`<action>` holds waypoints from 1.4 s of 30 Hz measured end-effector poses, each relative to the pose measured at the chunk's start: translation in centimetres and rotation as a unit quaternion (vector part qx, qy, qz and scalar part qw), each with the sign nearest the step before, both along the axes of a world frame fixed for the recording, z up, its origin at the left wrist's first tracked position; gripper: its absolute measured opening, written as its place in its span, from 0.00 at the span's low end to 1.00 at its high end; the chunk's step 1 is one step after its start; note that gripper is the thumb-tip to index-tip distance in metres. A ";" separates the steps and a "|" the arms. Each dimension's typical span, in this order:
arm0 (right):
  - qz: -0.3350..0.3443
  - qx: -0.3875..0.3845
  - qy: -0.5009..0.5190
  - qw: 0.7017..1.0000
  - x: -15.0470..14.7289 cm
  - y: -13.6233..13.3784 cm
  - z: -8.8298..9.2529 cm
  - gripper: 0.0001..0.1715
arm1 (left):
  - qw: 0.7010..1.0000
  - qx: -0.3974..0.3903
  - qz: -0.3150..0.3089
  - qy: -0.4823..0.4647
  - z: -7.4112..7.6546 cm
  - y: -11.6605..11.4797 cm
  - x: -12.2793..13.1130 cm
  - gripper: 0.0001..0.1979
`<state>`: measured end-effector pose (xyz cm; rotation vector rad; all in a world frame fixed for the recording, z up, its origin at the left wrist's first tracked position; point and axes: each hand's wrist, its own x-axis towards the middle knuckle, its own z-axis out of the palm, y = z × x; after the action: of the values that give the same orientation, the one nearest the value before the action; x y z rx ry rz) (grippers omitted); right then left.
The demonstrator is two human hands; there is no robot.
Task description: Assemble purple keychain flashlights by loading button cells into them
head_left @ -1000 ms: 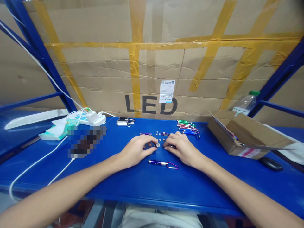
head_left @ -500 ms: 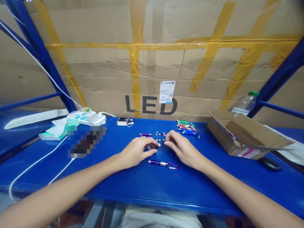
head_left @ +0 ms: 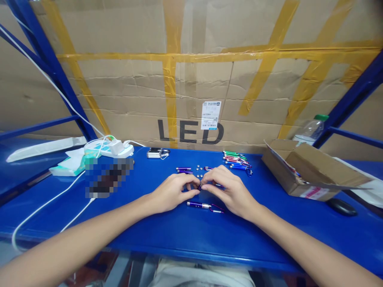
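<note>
L hand [head_left: 172, 193] behind L end of purple penlight [head_left: 194, 205] on blue worktop [head_left: 185, 235], fingers pinching sm. tube [head_left: 199, 187] behind penlight. R hand [head_left: 229, 189] behind penlight's R end, fingers at tube's end; can't tell if pinching anything. Metal discs [head_left: 198, 166] farther behind penlight.
</note>
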<state>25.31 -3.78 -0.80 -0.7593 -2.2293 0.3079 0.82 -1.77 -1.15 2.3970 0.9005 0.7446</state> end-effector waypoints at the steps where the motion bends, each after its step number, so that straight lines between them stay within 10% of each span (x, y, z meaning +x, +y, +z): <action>1: 0.002 0.011 -0.006 1.000 0.0 0.0 0.0 0.07 | 1.000 -0.005 -0.001 -0.002 0.0 0.0 0.0 0.07; 13: -0.094 0.054 0.001 0.994 0.4 0.6 -0.2 0.07 | 1.000 -0.017 0.019 -0.004 -0.4 0.4 0.0 0.10; 21: -0.241 -0.002 -0.244 0.939 1.5 1.9 -1.0 0.10 | 0.998 -0.013 0.060 -0.001 -0.2 0.5 -0.1 0.11; 42: -0.140 -0.066 -0.089 0.984 1.2 1.5 -1.0 0.08 | 0.999 -0.010 0.049 -0.003 -0.5 0.5 -0.2 0.11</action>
<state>26.50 -2.30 -1.78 -1.1978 -2.2445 0.2589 0.63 -1.30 -1.60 2.3464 1.0245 0.7762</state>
